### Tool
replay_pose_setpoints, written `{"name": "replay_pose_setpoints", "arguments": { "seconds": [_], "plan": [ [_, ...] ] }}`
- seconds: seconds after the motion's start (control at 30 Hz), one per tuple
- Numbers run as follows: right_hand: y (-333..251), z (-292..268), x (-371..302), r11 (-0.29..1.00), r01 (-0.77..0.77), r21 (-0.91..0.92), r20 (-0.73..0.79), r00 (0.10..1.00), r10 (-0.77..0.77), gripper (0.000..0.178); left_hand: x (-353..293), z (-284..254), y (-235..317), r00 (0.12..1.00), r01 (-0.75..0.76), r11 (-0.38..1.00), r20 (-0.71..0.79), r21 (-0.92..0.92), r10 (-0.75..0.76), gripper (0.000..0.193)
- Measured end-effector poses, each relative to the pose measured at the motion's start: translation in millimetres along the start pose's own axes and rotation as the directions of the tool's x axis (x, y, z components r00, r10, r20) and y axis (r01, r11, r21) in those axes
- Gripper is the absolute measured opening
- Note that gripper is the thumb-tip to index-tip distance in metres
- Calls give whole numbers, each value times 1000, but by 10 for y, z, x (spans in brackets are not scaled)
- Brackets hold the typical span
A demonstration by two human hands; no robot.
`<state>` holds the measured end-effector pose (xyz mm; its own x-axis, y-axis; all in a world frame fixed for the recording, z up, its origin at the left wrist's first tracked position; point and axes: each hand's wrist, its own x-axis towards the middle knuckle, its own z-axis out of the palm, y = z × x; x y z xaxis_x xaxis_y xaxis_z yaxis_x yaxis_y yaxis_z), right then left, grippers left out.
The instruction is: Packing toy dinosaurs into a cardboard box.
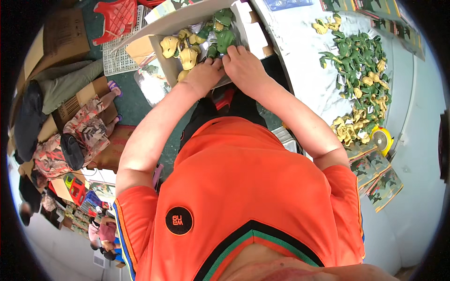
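An open cardboard box (pixel 161 58) in front of me holds several toy dinosaur pieces. Yellow dinosaur heads (pixel 188 58) lie on its left side and green dinosaur heads (pixel 225 41) on its right. Both my hands meet at the box's near edge. My left hand (pixel 205 77) has its fingers curled beside the yellow pieces, close to my right thumb. My right hand (pixel 244 69) bends its fingers just below a green head, perhaps touching it. What the fingertips of either hand close on is hidden beneath them.
On the white-covered table (pixel 304 65) at right lies a pile of green and yellow dinosaur toys (pixel 358 70), with a yellow fan (pixel 382 140) and printed packages (pixel 375 173). A red plastic stool (pixel 115 21) and a white basket (pixel 119 58) stand at left. Other people sit among cartons (pixel 68 37).
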<state>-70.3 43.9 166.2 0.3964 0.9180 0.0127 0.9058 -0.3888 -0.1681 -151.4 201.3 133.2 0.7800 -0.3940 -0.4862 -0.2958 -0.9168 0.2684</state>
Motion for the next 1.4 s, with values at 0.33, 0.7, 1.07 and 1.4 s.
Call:
{"name": "replay_pose_setpoints", "arguments": {
  "seconds": [0.33,0.7,1.07,1.4],
  "plan": [
    [322,-67,690,995,-56,-78,-226,974,37,28,11,120,206,942,253,966,-214,-54,-259,37],
    [341,228,938,999,-40,-29,-107,994,37,25,84,286,245,853,303,926,-369,-227,-369,47],
    [459,216,953,934,354,-40,-106,928,-356,26,126,313,356,775,409,823,-326,-395,-542,66],
    [778,149,938,880,410,238,-45,910,-412,28,94,329,530,699,390,762,-372,-517,-611,61]
  ]
}}
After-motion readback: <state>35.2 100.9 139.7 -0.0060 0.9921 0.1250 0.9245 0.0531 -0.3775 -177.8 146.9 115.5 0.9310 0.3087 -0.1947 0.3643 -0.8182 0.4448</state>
